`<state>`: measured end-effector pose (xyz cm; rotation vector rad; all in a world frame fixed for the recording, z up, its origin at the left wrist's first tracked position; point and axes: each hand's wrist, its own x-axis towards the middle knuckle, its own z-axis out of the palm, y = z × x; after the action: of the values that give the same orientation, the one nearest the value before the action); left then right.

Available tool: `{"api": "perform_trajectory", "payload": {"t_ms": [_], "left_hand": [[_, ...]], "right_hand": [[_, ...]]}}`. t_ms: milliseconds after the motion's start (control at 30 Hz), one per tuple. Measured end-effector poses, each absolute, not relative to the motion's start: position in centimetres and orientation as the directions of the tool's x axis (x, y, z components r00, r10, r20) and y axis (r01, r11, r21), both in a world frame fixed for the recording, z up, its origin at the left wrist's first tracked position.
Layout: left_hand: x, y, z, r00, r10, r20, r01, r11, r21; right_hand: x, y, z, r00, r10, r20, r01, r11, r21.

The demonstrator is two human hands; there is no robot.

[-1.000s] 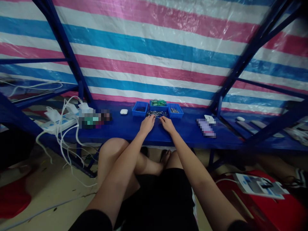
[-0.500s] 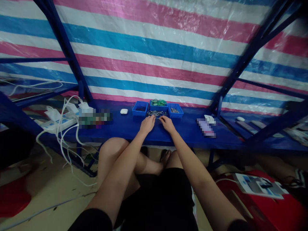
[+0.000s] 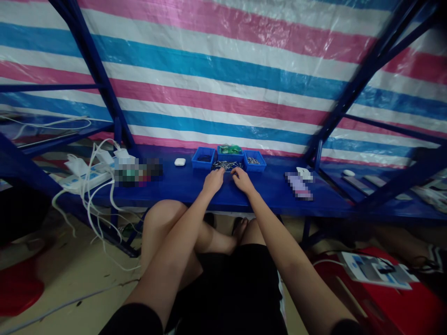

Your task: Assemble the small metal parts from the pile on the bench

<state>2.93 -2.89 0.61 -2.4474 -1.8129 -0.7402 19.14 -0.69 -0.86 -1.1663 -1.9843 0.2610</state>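
Observation:
Just in front of a heap of small thin metal pieces [image 3: 227,164], both my hands rest over the blue table. My left hand [image 3: 213,180] has its fingers closed together at the heap's near left edge; whatever they grip is too small to make out. A short gap away, my right hand [image 3: 241,179] is curled with thumb and fingertips pinched, and its contents cannot be made out either. Behind the heap stand three blue bins: the left bin [image 3: 203,158] with dark pieces, the middle bin [image 3: 230,151] with green items, the right bin [image 3: 254,160] with small metal parts.
A white earphone case [image 3: 180,162] lies left of the bins. Farther left, a power strip [image 3: 87,179] trails several white cables. A blurred purple item [image 3: 299,186] lies on the right. Blue frame posts flank the table [image 3: 167,186], and a striped sheet [image 3: 223,83] hangs behind.
A thin light piece that stretched between my fingertips no longer shows there. My right fingers have shifted slightly; the arms and bins stay in place.

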Motion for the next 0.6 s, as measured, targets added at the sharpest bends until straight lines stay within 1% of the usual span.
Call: {"api": "perform_trajectory", "payload": {"t_ms": [100,200,333,467,533,600], "left_hand": [[2.95,-2.92,0.70,0.207,0.904,0.374,0.913,-0.316,0.256],[3.01,-3.02,0.86,0.176,0.908,0.380,0.918,-0.290,0.270],[3.13,-3.22,1.06,0.132,0.920,0.368,0.922,-0.250,0.295],[3.16,-3.29,1.01,0.149,0.919,0.365,0.926,-0.259,0.274],[3.12,-3.24,0.91,0.161,0.917,0.365,0.925,-0.269,0.267],[3.06,-3.15,0.80,0.169,0.916,0.364,0.925,-0.275,0.264]], "right_hand": [[19.03,-1.11,-0.49,-0.279,0.813,0.512,0.653,0.551,-0.520],[18.94,-1.39,-0.17,-0.242,0.832,0.499,0.652,0.521,-0.551],[19.14,-1.35,0.01,-0.094,0.845,0.526,0.636,0.458,-0.621],[19.60,-1.01,-0.20,0.093,0.831,0.548,0.623,0.381,-0.683],[19.73,-0.80,-0.45,0.093,0.849,0.520,0.633,0.353,-0.689],[19.70,-0.61,-0.74,0.014,0.870,0.492,0.681,0.352,-0.642]]}}
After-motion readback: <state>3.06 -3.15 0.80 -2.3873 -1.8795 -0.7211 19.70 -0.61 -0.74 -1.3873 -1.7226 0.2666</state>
